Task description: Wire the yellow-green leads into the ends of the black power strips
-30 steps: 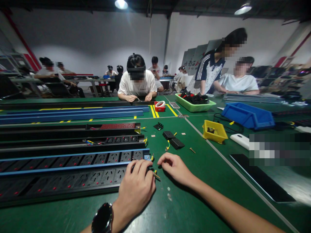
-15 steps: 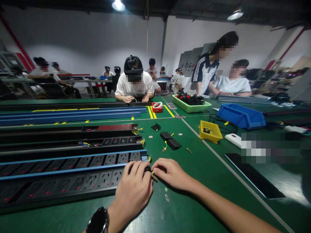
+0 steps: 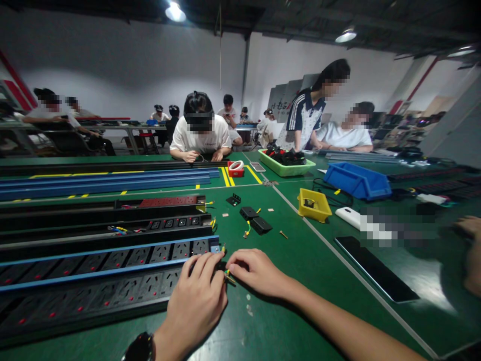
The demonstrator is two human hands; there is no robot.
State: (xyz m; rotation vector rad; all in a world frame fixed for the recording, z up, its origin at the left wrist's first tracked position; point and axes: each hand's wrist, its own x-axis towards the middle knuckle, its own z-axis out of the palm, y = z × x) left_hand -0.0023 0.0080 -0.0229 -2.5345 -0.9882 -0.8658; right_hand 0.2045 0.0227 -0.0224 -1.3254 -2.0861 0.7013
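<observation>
My left hand [image 3: 201, 288] lies over the right end of the nearest black power strip [image 3: 130, 296], its fingers curled around that end and hiding it. From the right, my right hand [image 3: 257, 271] meets it, thumb and fingers pinched at a short yellow-green wire [image 3: 227, 274]. A thin metallic piece [image 3: 230, 280] sticks out just below the wire; its kind is unclear. Directly behind is a blue-edged power strip [image 3: 131, 254], its own short wire [image 3: 223, 248] standing up at the end.
Farther back lie two more strips [image 3: 169, 201], black end pieces [image 3: 255, 219], a bolt [image 3: 283, 234] and a yellow bin [image 3: 314, 205]. To the right are a dark phone-like slab [image 3: 376, 271] and a blue bin [image 3: 356, 180]. A co-worker [image 3: 199, 130] sits opposite. Another person's hand [image 3: 471, 228] shows at the right edge.
The whole view has shifted slightly, so things appear farther left. Both my hands keep nearly the same pose at the strip's end. Another person's hand has come in at the right edge.
</observation>
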